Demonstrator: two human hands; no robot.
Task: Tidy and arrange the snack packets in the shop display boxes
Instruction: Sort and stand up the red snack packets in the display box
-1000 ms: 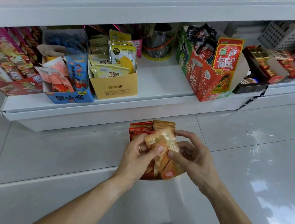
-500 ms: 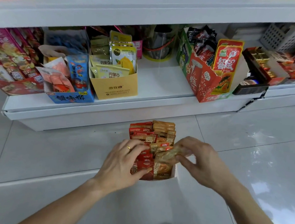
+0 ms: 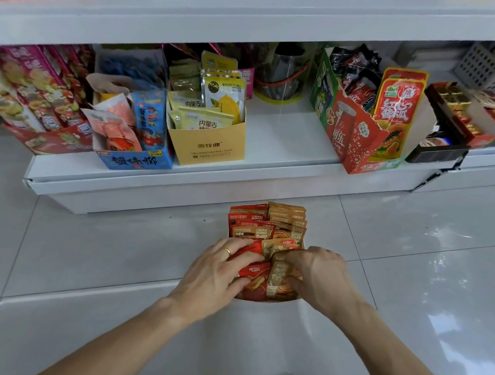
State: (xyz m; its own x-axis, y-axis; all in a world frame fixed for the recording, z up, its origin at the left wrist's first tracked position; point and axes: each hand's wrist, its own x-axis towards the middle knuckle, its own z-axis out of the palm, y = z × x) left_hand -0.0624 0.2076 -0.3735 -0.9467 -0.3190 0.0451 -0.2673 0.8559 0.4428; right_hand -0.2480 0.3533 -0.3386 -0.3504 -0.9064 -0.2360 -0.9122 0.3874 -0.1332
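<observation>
White display box (image 3: 261, 299) is sitting on the grey tiled floor, just before the bottom shelf. Snack packets are standing upright inside in two rows: red packets (image 3: 247, 218) left, tan-brown packets (image 3: 287, 216) right. Nearest packets are leaning, crumpled, less orderly than those behind.

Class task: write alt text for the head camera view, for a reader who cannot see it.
Two bare hands, left hand and right hand, press red and brown snack packets into a white box on the tiled floor, below a snack shelf.
</observation>
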